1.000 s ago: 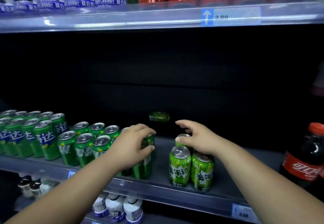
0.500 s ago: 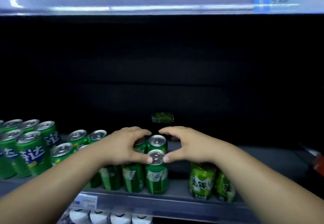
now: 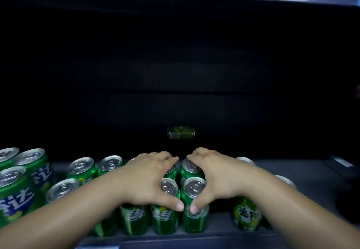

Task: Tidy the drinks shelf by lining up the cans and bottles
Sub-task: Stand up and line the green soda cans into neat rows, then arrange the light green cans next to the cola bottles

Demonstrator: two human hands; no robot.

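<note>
Closed in tighter, your left hand [image 3: 148, 178] and right hand [image 3: 216, 176] cup four green cans [image 3: 194, 187], fingers [image 3: 165, 159] curled; slick, stiff, so squeeze the sides.

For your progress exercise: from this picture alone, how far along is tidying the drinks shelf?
Done: the left cans stand in rows. In hand: the left hand and right hand cup four green cans mid-shelf. Left: the right cans stand apart, and a tipped can lies at the back.
</note>
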